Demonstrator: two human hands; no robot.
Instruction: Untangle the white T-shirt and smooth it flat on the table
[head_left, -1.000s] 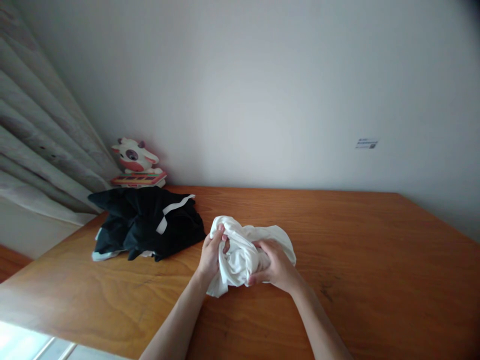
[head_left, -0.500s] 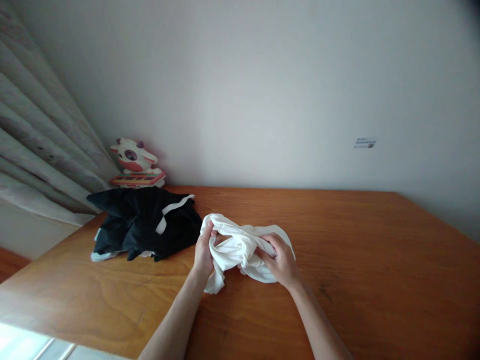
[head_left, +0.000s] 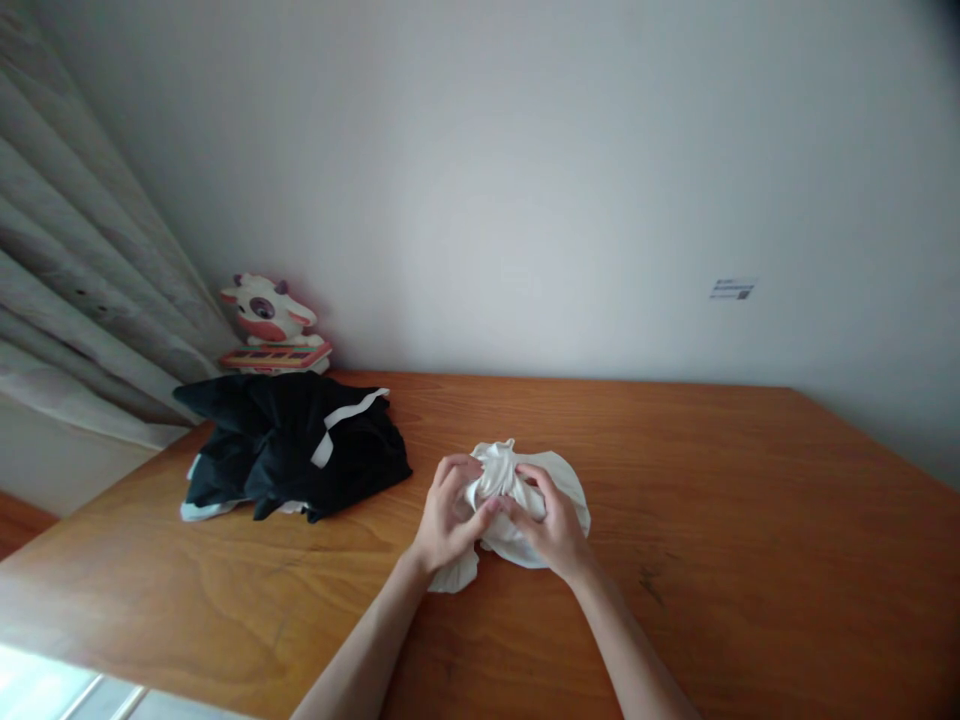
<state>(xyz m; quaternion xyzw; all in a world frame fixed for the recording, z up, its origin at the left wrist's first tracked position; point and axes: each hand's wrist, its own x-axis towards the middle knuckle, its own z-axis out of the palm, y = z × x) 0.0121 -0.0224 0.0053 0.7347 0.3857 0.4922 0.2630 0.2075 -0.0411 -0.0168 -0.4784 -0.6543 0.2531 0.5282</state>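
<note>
White cloth [head_left: 559, 478], bunched into a small crumpled mound, sits under both of our hands near the middle of the wooden tabletop [head_left: 750, 520]. Our fingers [head_left: 457, 470] are curled closed over the top of the bundle, gripping its folds; the fingertips of the two hands meet at the centre. The left hand [head_left: 448, 512] presses on the bundle's left side and the right hand [head_left: 551, 520] covers its right side.

Half a second ago the hands were apart, stretching the fabric out between them, with the left hand holding an end out toward the dark clothes. Now they have come together and the cloth is gathered tighter and more compact, so we judge it is being balled or rolled up rather than spread flat.

It looks soft, thin and creased. A small tuft stands up at its top, a rounded edge shows behind the right hand, and a loose flap lies flat on the wood below the left hand.

Further left, apart from the cloth, lies a heap of black clothing with white trim [head_left: 292, 445]. Behind it, against the pale wall [head_left: 525, 200], stands a cartoon cow toy [head_left: 264, 312], beside a grey curtain [head_left: 82, 290].
</note>
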